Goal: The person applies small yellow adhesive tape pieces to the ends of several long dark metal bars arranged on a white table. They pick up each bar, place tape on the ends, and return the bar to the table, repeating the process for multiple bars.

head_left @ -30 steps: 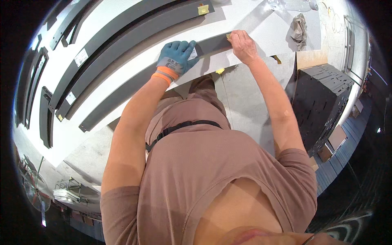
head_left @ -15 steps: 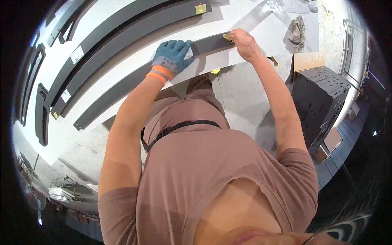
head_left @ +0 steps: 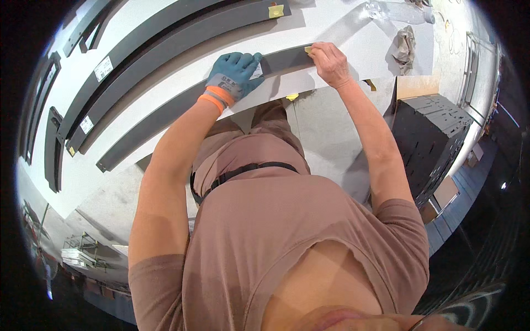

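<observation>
A wide, white, flat tabletop (head_left: 331, 19) fills the upper left and upper centre of the frame. Below its edge, mid-frame, shows a pale grey concrete floor (head_left: 326, 127). At lower left stands 1 small metal rack (head_left: 83, 254) bearing white sheets. Blue-grey, striped flooring (head_left: 466, 190) curves along the lower right, near 1 small white light (head_left: 503, 186) amid darkness at far right.

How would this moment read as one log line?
left hand: gloved, on dark bar | right hand: bare, at yellow tape on bar's end | nearby: crumpled grey item, clear bottle
</observation>
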The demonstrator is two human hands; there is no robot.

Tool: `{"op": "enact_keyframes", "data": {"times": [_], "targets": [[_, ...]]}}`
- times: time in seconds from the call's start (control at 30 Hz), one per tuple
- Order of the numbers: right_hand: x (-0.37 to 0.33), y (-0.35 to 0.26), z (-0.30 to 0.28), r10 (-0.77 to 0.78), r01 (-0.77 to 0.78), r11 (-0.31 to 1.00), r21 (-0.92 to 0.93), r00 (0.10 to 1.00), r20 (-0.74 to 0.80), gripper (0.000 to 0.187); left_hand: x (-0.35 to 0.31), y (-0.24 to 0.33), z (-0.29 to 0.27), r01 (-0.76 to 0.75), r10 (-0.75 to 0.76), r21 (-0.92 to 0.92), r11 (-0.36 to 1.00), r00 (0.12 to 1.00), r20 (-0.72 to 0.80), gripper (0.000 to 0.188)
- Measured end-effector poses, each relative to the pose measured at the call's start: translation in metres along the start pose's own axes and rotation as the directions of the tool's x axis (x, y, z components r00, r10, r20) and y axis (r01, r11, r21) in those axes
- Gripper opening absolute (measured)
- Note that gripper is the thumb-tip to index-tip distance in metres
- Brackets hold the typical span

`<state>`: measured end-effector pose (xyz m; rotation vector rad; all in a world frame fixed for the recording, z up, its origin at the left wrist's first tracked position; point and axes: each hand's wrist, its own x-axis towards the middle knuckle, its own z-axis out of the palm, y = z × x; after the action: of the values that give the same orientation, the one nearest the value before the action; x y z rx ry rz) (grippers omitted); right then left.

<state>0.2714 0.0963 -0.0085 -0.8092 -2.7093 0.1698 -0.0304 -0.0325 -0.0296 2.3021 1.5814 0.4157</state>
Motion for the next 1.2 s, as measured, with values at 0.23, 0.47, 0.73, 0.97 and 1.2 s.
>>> {"op": "enact_keyframes", "data": {"times": [0.23,0.47,0.73,0.97,1.2], "targets": [[0.014,0.015,-0.006,-0.090,0.089,0.996,0.012,0.979,0.184,0.011,-0.001,-0.005,0.003,-0.054,0.054,0.043,0.998,0.999,-0.005,0.063],[0.018,0.019,-0.009,0.061,-0.077,0.997,0.017,0.891,0.450,0.013,-0.001,-0.005,0.004,-0.058,0.058,0.015,0.998,0.998,-0.022,0.062],[0.038,0.017,-0.034,0.106,-0.233,0.954,0.189,0.851,0.514,0.020,0.000,-0.003,0.001,0.002,-0.002,-0.020,1.000,0.999,0.033,0.063],[0.011,0.013,-0.030,0.207,-0.275,0.936,0.220,0.935,0.287,0.030,-0.001,-0.003,0.001,-0.010,0.009,-0.043,0.999,1.000,-0.013,0.062],[-0.007,0.003,-0.003,0.245,-0.242,0.942,0.231,0.969,0.014,0.012,0.000,-0.004,0.001,-0.023,0.023,-0.016,1.000,1.000,-0.005,0.063]]}}
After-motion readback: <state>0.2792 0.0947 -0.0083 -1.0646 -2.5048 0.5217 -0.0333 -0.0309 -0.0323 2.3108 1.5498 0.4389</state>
